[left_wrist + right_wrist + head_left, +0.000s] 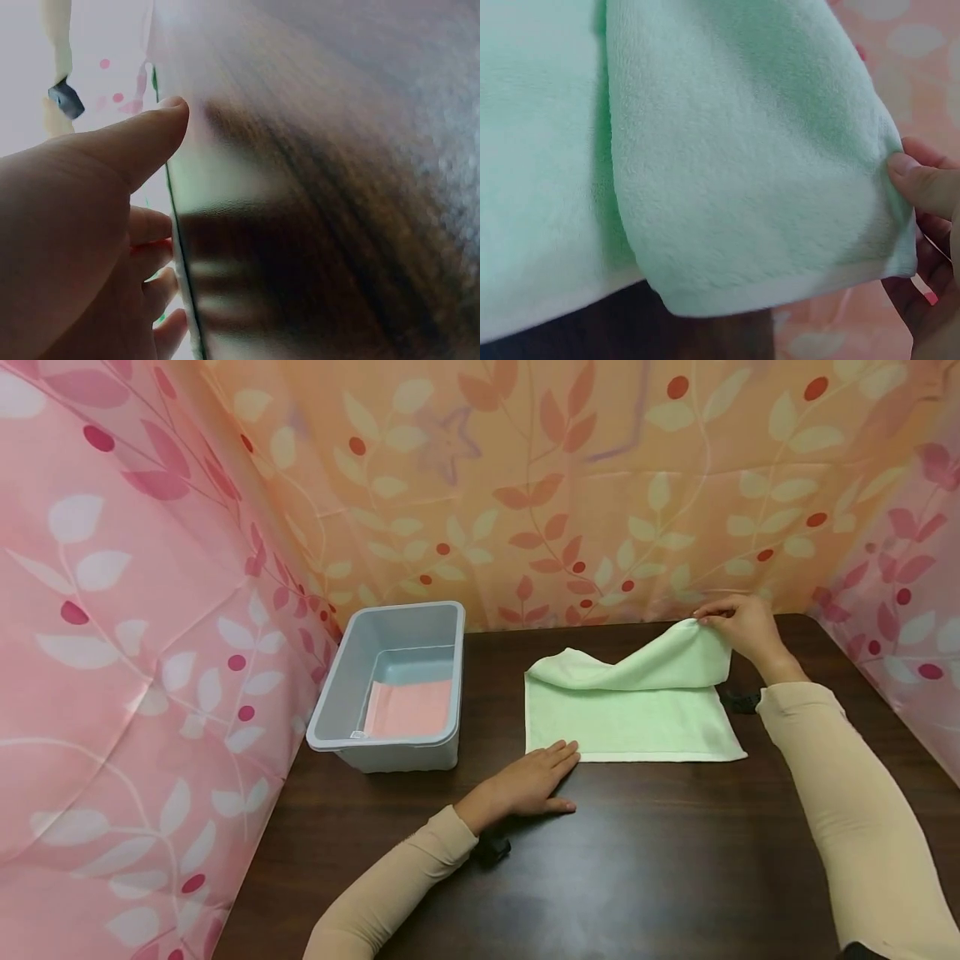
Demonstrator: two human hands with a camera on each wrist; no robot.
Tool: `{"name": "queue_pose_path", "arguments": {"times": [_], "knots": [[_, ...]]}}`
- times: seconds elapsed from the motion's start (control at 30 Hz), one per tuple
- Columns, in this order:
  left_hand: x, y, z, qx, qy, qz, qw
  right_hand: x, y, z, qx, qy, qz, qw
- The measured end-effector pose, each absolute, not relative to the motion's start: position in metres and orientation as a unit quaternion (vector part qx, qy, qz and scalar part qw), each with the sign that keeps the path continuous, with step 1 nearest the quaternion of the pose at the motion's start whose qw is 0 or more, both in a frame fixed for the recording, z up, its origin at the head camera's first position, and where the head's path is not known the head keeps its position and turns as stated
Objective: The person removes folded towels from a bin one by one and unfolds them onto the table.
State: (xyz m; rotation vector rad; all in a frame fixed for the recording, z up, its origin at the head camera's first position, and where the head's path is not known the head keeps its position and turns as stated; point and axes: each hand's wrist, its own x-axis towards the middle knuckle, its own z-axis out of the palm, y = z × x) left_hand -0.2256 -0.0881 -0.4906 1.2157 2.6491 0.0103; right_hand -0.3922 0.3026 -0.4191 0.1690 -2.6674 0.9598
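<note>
I see the towel [630,714] lying on the table [660,860]. My left hand [528,785], fingers flat, presses its near left corner; my right hand [738,622] pinches the lifted far right corner.

Bright even light, left wrist cam blurry

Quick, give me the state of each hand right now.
Left hand: open, fingers straight, flat on the table at the near left corner of the green towel.
Right hand: pinches the towel's lifted far right corner.
</note>
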Motion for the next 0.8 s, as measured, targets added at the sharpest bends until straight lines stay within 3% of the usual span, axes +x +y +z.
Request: {"name": "queue_pose_path", "arguments": {"times": [0.27, 0.43, 0.8], "knots": [[-0.227, -0.09, -0.492, 0.416, 0.902, 0.011, 0.11, -0.418, 0.301, -0.446, 0.012, -0.931, 0.343, 0.123], [-0.227, -0.089, -0.492, 0.42, 0.901, 0.015, 0.109, -0.418, 0.301, -0.463, -0.018, -0.941, 0.334, 0.06], [-0.227, -0.089, -0.492, 0.412, 0.904, 0.005, 0.115, -0.416, 0.299, -0.478, -0.029, -0.959, 0.28, 0.006]]}}
